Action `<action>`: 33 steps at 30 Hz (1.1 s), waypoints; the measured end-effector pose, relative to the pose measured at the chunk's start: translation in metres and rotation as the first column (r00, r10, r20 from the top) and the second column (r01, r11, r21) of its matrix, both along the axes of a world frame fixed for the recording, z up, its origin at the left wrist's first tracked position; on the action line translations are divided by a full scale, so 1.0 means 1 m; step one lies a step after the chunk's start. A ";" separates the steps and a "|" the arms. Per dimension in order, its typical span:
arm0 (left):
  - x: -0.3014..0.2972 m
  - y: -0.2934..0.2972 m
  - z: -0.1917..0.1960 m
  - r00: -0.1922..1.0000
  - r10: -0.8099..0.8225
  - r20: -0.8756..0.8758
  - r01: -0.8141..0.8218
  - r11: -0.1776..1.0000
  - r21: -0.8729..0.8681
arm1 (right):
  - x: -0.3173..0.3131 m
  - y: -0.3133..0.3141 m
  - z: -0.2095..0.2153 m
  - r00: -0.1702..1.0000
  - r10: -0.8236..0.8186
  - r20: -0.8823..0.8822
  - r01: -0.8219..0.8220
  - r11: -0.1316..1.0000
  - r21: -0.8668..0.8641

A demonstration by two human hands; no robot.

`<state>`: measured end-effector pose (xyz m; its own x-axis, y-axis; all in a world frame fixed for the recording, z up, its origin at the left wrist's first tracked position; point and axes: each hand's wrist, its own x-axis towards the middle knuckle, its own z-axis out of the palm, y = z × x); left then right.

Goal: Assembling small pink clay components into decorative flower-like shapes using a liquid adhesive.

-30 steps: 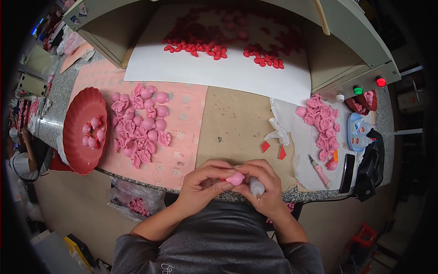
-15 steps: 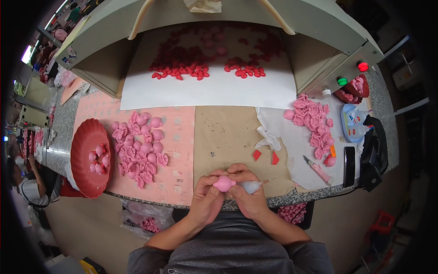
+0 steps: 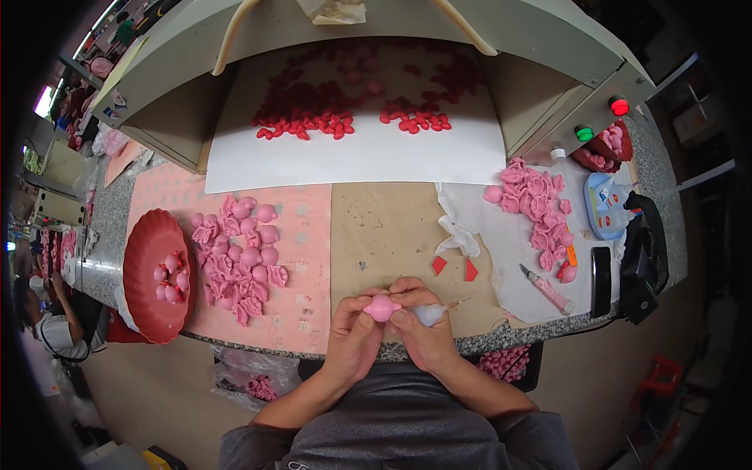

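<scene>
Just above the bench edge, I hold a glossy pink rounded piece [image 3: 381, 308] with small side bumps between both hands. My left hand [image 3: 352, 338] is closed, pinching its left side with thumb and fingers. My right hand [image 3: 425, 338] is closed too, its thumb and fingertips at the piece's right side. Tucked in the right hand is a translucent squeeze bottle [image 3: 429, 315], its thin needle tip pointing right. To the left lie pink ball pieces and ruffled petal-like pieces [image 3: 251, 301] in a pile. A red fluted tray [image 3: 139, 274] holds several pink pieces with red bits.
Red pieces [image 3: 305, 121] lie on a white sheet [image 3: 352, 166] under the grey cabinet. At right are more ruffled pink pieces [image 3: 533, 192], a craft knife [image 3: 548, 291], a black phone [image 3: 601, 280], a blue tray [image 3: 601, 215] and red scraps [image 3: 471, 270]. Another person [image 3: 70, 317] works far left.
The pink piece stays pinched between both hands and has shifted very slightly left and up. The bottle is more covered by my right hand. The whole view has shifted slightly.
</scene>
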<state>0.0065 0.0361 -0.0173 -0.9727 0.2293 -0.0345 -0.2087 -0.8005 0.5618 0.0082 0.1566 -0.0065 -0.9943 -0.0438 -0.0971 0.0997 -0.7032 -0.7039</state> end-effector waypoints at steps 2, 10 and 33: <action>-0.005 -0.005 0.002 0.996 0.010 -0.092 -0.023 0.990 -0.141 | -0.002 0.002 0.004 1.000 0.012 0.018 -0.011 1.000 -0.026; -0.005 -0.001 0.002 0.994 0.010 -0.106 -0.015 0.999 -0.051 | 0.000 0.004 0.002 0.988 0.142 0.053 -0.131 0.977 -0.171; -0.008 -0.012 0.005 0.983 -0.018 -0.183 -0.060 0.911 -0.408 | -0.005 0.017 0.013 0.971 0.059 -0.231 0.104 0.767 0.633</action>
